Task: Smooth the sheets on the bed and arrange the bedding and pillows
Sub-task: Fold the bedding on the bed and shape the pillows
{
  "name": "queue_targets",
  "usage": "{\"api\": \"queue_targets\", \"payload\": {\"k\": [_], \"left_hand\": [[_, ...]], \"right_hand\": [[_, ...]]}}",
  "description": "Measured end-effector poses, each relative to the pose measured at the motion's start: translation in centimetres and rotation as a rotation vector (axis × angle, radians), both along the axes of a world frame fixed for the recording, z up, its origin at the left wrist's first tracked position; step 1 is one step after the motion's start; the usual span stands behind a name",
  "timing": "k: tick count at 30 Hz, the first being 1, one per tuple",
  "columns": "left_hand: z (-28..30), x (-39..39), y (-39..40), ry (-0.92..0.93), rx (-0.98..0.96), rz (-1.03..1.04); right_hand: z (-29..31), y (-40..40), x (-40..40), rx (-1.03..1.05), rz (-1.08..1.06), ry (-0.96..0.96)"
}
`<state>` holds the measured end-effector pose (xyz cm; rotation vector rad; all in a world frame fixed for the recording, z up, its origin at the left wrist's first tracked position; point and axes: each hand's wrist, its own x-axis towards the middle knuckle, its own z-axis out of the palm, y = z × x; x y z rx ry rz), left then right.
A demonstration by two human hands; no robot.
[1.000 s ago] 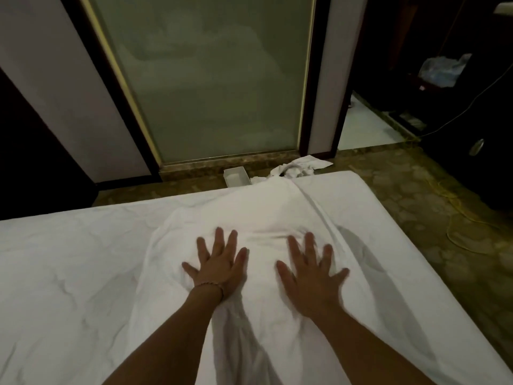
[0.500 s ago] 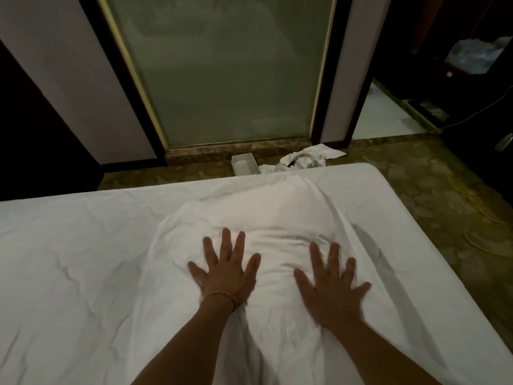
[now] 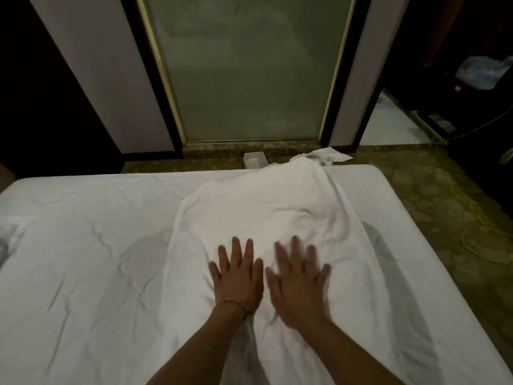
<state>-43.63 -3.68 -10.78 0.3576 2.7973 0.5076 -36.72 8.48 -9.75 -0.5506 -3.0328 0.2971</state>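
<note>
Hands flat on pillow [image 3: 266,218], bed [image 3: 83,259] edge beyond

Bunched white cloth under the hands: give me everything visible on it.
The bunched white fabric piece looks like soft, creased cotton. It lies as a long strip on the white fitted bed sheet, running from the near edge to the far edge, where its end reaches the mattress rim. It is rumpled, with folds near the middle. The left hand and the blurred right hand rest on it, palms down, fingers spread.

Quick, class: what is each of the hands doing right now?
Left hand: open, flat on the white bedding, holding nothing.
Right hand: open, fingers spread, motion-blurred, holding nothing.
</note>
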Motion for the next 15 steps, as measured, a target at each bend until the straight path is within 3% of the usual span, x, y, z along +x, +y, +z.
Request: {"api": "queue_targets", "payload": {"k": [4, 10, 15], "left_hand": [[0.0, 3.6, -2.3, 0.005, -0.022, -0.018], [-0.7, 8.4, -4.4, -0.008, -0.041, 0.006], [-1.1, 10.2, -7.8, -0.114, -0.075, 0.079]], "right_hand": [[-0.5, -2.3, 4.7, 0.093, 0.18, -0.031], [-1.2, -0.9, 8.9, 0.114, 0.132, -0.097], [-1.2, 2.3, 12.1, 0.016, -0.077, -0.23]]}}
